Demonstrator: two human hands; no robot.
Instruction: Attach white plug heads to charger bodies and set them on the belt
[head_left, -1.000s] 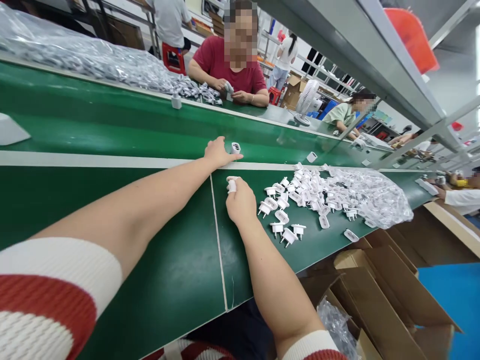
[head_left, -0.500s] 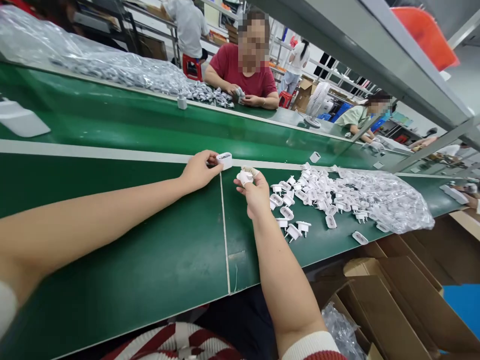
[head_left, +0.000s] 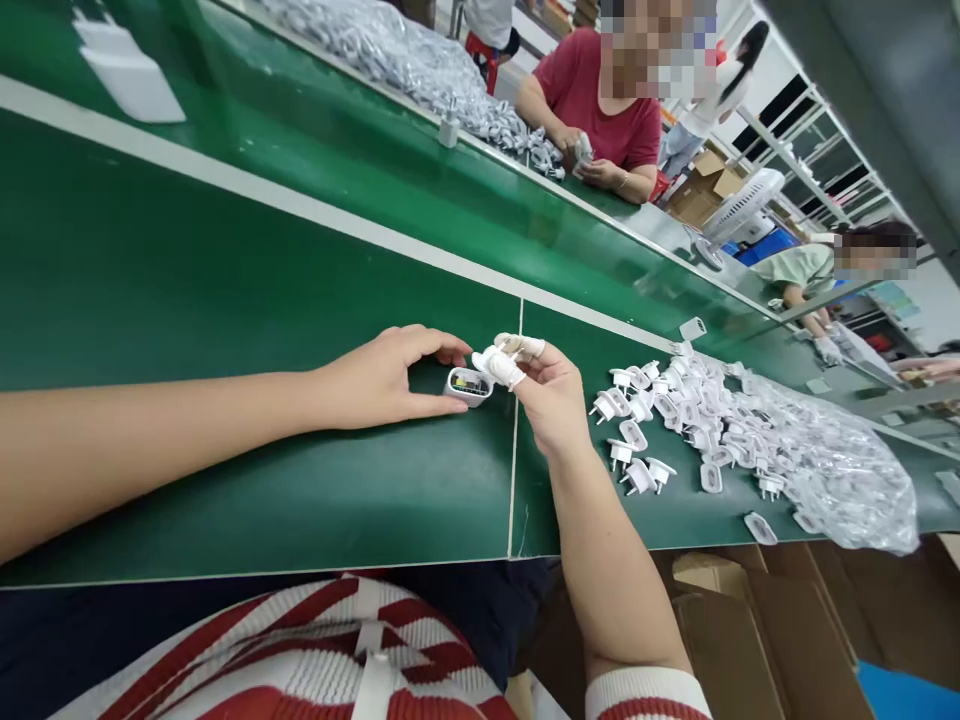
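Observation:
My left hand (head_left: 390,380) has its thumb and fingertips around a white charger housing (head_left: 469,388), its open end up and the circuit parts inside showing. White finger cots cover the thumb and forefinger of my right hand (head_left: 551,395). Those two digits pinch a white plug cap (head_left: 489,362) with metal pins, tilted just above the housing's edge. Whether cap and housing touch is hard to see. To the right of my right hand lies a loose pile of similar plug caps (head_left: 701,420).
A clear plastic bag (head_left: 847,470) of plug caps lies at the right of the green bench (head_left: 300,500). A finished-looking white charger (head_left: 127,75) is on the green belt (head_left: 315,170). Across it a co-worker in red (head_left: 592,90) handles white parts. Cardboard boxes (head_left: 780,620) stand below right.
The view has tilted and turned. My hands have come together: the housing has moved toward me, and the plug cap is now right above its edge.

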